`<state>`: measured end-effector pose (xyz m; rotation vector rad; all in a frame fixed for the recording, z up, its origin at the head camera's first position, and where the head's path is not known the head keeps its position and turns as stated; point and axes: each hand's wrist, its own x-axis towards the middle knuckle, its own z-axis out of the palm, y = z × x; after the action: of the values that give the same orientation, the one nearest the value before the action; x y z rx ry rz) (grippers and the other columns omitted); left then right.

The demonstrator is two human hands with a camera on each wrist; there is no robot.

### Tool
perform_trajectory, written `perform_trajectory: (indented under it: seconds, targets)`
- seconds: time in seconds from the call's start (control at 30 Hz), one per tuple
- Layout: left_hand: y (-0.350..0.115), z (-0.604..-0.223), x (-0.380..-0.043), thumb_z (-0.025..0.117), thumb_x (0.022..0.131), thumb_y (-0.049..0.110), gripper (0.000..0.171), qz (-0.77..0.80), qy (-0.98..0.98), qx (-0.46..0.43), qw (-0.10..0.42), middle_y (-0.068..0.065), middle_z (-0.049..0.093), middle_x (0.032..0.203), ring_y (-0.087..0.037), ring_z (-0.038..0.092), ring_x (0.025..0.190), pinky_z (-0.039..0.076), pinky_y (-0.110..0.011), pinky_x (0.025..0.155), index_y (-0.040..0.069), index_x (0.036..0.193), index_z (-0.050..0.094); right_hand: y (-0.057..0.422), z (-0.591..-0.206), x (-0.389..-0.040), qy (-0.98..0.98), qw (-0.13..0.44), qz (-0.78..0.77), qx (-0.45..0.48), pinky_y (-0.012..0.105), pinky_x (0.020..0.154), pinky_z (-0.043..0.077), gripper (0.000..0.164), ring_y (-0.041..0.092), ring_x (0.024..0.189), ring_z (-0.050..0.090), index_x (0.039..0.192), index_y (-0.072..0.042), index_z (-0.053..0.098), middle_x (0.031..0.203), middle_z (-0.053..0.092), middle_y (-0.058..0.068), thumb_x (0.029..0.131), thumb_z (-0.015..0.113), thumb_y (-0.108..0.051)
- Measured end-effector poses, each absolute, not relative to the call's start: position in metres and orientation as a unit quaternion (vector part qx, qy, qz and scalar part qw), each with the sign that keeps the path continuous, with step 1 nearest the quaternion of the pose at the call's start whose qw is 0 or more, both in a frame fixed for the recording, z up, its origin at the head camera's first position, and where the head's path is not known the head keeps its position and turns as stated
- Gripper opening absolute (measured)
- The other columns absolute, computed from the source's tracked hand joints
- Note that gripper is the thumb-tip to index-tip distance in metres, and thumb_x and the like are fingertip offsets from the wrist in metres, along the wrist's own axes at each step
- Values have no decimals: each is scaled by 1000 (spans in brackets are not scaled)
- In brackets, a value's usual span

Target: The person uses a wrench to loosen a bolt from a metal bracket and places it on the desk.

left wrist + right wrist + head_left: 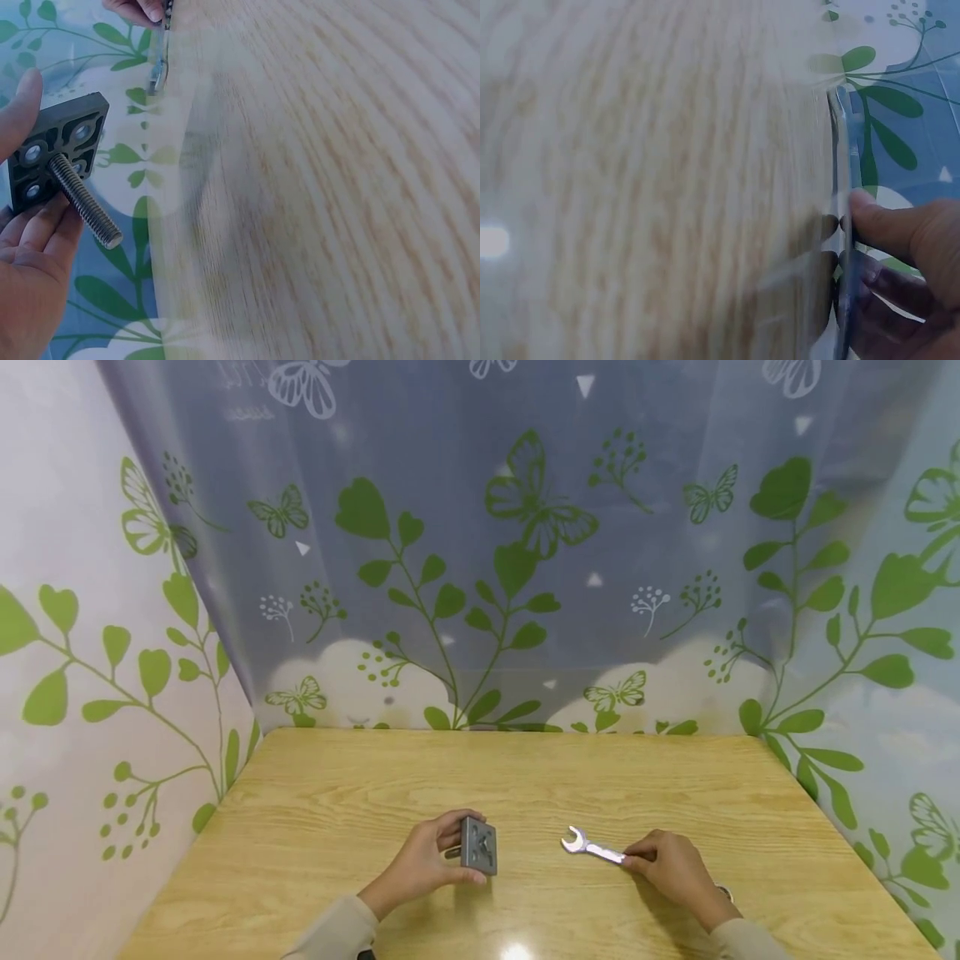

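My left hand (417, 862) grips a square dark grey plate (479, 847) by its edges, with the thumb on its lower edge and the fingers at the upper one. In the left wrist view a threaded metal rod (84, 201) sticks out from the middle of this plate, and several round metal spots show around it. To the right, my right hand (670, 866) pinches a silver wrench (600, 852) by one end between thumb and fingers. The wrench's open jaw points left, toward the plate. Low over the tabletop, the wrench shows edge-on in the right wrist view.
Both hands are over a wood-grain table (525, 777) with a glossy surface. A curtain (465, 610) printed with green leaves and butterflies hangs behind it, and similar printed cloth stands at the left and right sides. A bright light reflection lies at the front.
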<state>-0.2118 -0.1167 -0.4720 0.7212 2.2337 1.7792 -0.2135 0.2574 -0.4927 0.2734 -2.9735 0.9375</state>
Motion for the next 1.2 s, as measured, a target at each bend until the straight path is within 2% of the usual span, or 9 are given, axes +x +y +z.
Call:
perform_trajectory:
  seconds: [0.27,0.4,0.57,0.7,0.9,1.1,1.2]
  targets:
    - [-117,-473,-213,85,68,19,78,604,755,239,95,-20,54,134,-31,55,122,50,-32,97,2,135,49,256,-493,-215,-954,18,289,83,35,67,55,10,15,76,63,84,-10,76,87,72,2,77,78,-17]
    - [-115,-473,-212,84,68,18,78,601,759,238,80,-21,53,135,-33,55,122,50,-32,97,2,136,48,255,-494,-214,-955,21,282,85,28,63,51,9,10,71,59,83,-10,75,82,70,-2,77,78,-16]
    - [-107,-472,-208,85,68,14,76,604,762,228,58,-22,53,134,-35,56,120,51,-32,96,3,134,50,239,-488,-209,-950,36,301,81,22,59,47,8,8,67,54,86,-8,73,77,66,-5,81,75,-14]
    - [-98,-470,-206,85,68,9,74,605,763,221,42,-24,53,134,-34,57,119,52,-33,94,3,133,51,212,-480,-207,-928,38,359,94,24,66,53,13,10,73,60,94,-7,73,85,70,-1,88,69,-18]
    - [-84,-468,-204,86,67,13,75,579,784,224,9,-22,56,132,-32,58,118,51,-33,95,4,133,52,162,-466,-210,-874,-5,467,132,28,69,57,31,20,80,67,104,0,71,90,72,7,94,61,-28]
    - [-75,-470,-203,86,67,20,75,556,799,229,-7,-16,59,130,-27,60,116,51,-30,95,6,133,53,125,-458,-214,-837,-46,528,136,35,61,59,39,23,69,66,95,3,71,75,69,9,96,59,-35]
    - [-74,-470,-203,85,67,23,76,554,799,234,-9,-15,59,131,-26,60,116,51,-30,95,7,134,52,116,-456,-215,-844,-45,520,126,32,56,57,40,20,62,64,87,0,72,69,67,8,94,61,-38]
